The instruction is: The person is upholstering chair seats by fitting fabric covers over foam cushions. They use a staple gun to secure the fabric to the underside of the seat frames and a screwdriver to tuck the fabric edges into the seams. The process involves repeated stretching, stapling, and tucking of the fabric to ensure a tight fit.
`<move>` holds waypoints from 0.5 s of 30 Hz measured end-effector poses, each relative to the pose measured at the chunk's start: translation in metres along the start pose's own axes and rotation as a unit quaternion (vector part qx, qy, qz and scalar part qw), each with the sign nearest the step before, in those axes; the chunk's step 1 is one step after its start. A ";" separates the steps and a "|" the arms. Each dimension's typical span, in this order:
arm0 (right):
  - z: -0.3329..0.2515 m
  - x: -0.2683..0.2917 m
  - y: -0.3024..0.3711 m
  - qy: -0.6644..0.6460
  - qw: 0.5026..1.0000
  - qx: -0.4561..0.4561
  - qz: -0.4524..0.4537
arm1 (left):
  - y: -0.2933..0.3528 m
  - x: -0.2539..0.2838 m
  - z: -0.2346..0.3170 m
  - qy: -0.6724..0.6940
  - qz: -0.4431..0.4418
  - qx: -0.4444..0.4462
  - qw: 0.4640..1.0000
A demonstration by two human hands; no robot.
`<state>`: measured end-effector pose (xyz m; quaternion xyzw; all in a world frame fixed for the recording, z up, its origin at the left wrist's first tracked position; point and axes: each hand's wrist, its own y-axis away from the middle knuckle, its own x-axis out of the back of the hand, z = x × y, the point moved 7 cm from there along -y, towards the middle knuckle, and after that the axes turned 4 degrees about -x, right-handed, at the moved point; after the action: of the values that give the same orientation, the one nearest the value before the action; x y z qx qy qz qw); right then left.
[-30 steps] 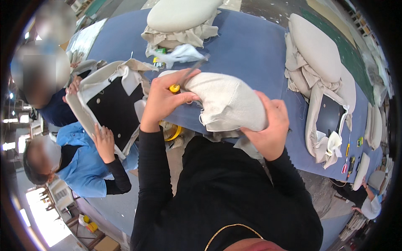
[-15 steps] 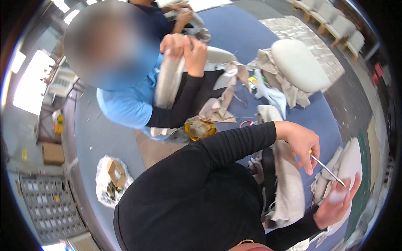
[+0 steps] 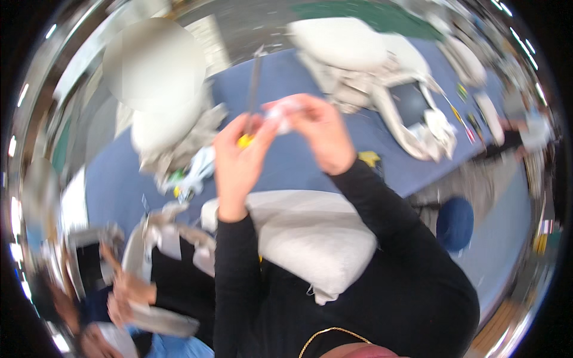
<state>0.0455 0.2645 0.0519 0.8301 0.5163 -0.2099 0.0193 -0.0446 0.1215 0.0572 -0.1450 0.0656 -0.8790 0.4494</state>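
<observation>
My left hand is raised over the blue table, its fingers closed on a screwdriver with a yellow handle. The long metal shaft points away from me. My right hand meets it, fingertips pinching a small white wad, too blurred to name exactly; the left fingertips are close to the wad as well. Below both hands, a cream fabric-covered cushion piece lies between my forearms, against my body at the table's near edge.
The blue table bears a cream cushion, a cream-padded frame and a pale blue cloth. Long-handled tools lie far right. A dark blue stool stands right. At left, another person's hands handle a padded frame.
The view has swung to the right. My hands, apart before, have come together in front of me, the screwdriver still in the left and the white wad in the right.
</observation>
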 end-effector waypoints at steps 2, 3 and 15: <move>0.006 0.003 0.002 -0.001 1.000 0.004 0.007 | 0.005 -0.010 0.003 -0.044 -0.023 -0.014 0.999; 0.015 0.010 0.000 -0.004 0.999 0.034 0.021 | 0.008 -0.015 0.013 -0.071 -0.027 -0.022 0.997; 0.002 0.055 -0.005 0.088 0.991 -0.040 -0.087 | 0.020 -0.034 -0.002 -0.185 -0.083 -0.001 0.979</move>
<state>0.0613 0.3128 0.0308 0.7957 0.5944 -0.1163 -0.0118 -0.0113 0.1375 0.0441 -0.3104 -0.0299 -0.8711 0.3795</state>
